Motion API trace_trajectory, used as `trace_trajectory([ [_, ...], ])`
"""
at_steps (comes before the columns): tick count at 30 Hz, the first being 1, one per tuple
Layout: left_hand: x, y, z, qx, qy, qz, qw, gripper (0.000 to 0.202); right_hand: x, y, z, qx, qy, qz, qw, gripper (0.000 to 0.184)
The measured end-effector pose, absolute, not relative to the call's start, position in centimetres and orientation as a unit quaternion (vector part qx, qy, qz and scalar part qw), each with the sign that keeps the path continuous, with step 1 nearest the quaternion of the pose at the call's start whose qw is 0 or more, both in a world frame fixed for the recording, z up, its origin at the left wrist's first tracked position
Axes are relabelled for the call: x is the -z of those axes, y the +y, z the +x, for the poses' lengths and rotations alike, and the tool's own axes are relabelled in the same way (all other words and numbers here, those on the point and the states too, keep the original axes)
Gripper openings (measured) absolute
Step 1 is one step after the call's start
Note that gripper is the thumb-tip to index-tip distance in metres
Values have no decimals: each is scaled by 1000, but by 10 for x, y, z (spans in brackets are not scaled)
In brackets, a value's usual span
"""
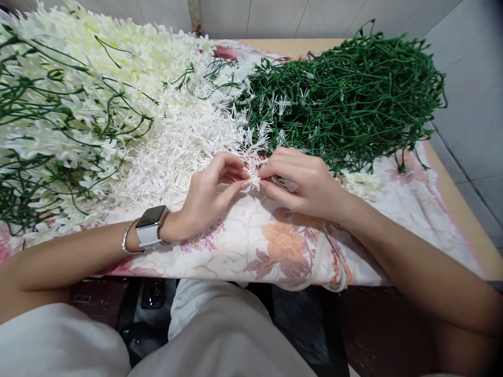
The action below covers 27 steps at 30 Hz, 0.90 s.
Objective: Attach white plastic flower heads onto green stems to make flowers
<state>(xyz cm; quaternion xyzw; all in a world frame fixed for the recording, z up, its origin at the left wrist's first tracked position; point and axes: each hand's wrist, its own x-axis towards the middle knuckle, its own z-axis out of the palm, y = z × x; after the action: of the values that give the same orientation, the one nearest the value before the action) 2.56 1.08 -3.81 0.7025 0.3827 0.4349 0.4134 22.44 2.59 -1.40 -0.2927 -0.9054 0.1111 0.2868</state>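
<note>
- Both hands meet at a small white flower (254, 180), pinched from either side: the left hand (208, 196) closes thumb and forefinger on it, and the right hand (302, 183) grips it with its fingertips curled in. The two-sided pinch looks suited to pressing small parts together.
- The flower is held just above the floral cloth (267, 241), near the front middle of the table (467, 209), close to the body where the eyes can follow fine work.
- A watch (151, 226) and a thin bangle (126, 236) sit on the left wrist, which rests on the cloth, likely for steadiness.
- White stamens (184, 152) lie heaped just behind the left hand, within easy reach.
- Green stems (353, 99) are piled behind the right hand, touching the stamen heap.
- Finished white sprays (70, 104) fill the far left.
- Open room: bare cloth lies in front of and to the right of the hands; the table's right edge runs bare beside a tiled wall (471, 78), and the cloth hangs over the near edge above the lap.
</note>
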Motion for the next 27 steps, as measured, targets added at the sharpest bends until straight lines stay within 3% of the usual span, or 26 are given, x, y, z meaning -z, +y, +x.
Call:
trace_trajectory([
  [15, 36, 9, 26, -416, 354, 742, 388, 20, 14, 22, 222, -132, -905, -288, 283, 10],
  [20, 33, 8, 25, -399, 357, 775, 335, 15, 13, 23, 223, -139, -907, -286, 275, 11],
  [27, 29, 4, 25, -291, 271, 886, 236, 11, 13, 29, 227, -115, -860, -360, 343, 13],
])
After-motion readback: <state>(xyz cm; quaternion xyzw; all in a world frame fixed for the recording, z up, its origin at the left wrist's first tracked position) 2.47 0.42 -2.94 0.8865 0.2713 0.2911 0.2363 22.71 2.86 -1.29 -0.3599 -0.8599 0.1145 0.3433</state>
